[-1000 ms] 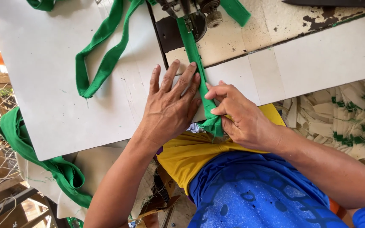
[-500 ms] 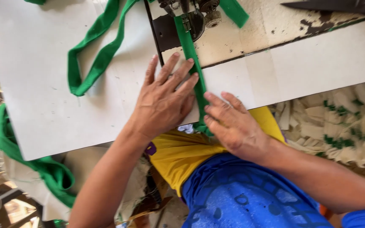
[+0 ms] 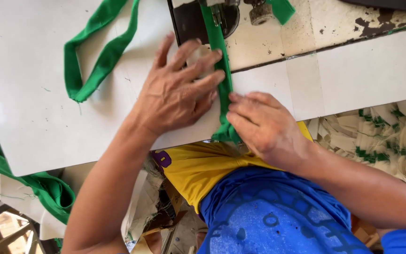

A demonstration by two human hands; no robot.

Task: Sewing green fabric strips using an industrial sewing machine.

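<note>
The white worktop [image 3: 34,117] fills most of the view, its near edge running just above the person's lap. At its far side sits a sewing machine [image 3: 222,14], of which only the dark lower part and a knurled metal knob [image 3: 261,13] are in view; the bed around it is worn cream paint with chipped patches.

A mass of green fabric [image 3: 48,188] hangs off the left edge of the worktop and bunches below it. A looped green band [image 3: 95,61] lies flat on the worktop to the left of the machine, well apart from the hands.

The green strip [image 3: 222,70] runs from under the machine straight toward the person, between the two hands, and ends in a small bunch at the worktop's near edge.

The left hand [image 3: 175,96] lies flat, palm down, on the worktop, fingers spread and extended, the fingertips [image 3: 214,77] touching the left edge of the green strip. It is pressing, not gripping.

The right hand [image 3: 264,124] rests at the near edge of the worktop, fingers curled inward and pressed against the right side of the green strip near its bunched end. Whether the thumb pinches the strip from beneath cannot be told.

To the right, beyond the worktop, lies a heap of pale cloth with green print [image 3: 391,136].
</note>
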